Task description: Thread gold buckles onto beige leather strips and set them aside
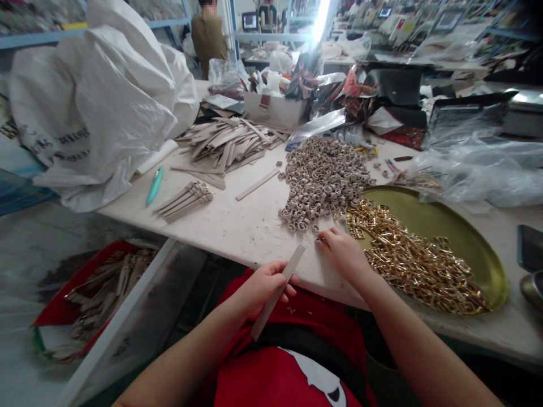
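Observation:
My left hand (271, 284) is closed on a flat grey-beige strip (278, 291), which slants up toward the table edge. My right hand (337, 249) rests at the table's front, its fingertips pinched around a small dark thing too small to name. Just beyond it lies a heap of small beige loops (320, 181). To its right, many gold metal buckles (416, 260) fill part of an oval gold tray (449, 217). A single strip (257, 185) lies left of the loops, and a bundle of strips with metal ends (185, 202) lies farther left.
A pile of loose strips (233, 141) lies at the back left, near a teal cutter (155, 185) and a large white sack (102, 96). Clear plastic bags (487, 164) and a dark phone (530, 247) are at right. Below left stands a red container (102, 282).

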Demonstrator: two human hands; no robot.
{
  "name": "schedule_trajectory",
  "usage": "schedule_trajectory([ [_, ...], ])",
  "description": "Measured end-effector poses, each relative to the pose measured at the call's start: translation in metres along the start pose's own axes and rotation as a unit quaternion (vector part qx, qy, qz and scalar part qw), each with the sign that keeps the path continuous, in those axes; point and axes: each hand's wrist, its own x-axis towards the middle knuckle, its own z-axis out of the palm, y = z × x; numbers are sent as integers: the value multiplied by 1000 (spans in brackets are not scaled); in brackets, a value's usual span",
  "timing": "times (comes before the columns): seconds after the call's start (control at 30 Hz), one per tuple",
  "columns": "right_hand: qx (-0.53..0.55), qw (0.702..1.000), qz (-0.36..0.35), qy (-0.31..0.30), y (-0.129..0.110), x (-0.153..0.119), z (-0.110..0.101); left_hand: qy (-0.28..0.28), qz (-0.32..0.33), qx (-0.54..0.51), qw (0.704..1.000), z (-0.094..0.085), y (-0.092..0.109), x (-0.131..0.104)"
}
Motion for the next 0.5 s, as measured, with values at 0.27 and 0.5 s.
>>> schedule_trajectory([
  [0.27,123,992,-8,-23,-2,-1,0,-21,-30,-49,998,-3,-4,12],
  [0.5,444,889,106,-40,-9,-32,-4,-37,-40,-43,998,5,0,4],
])
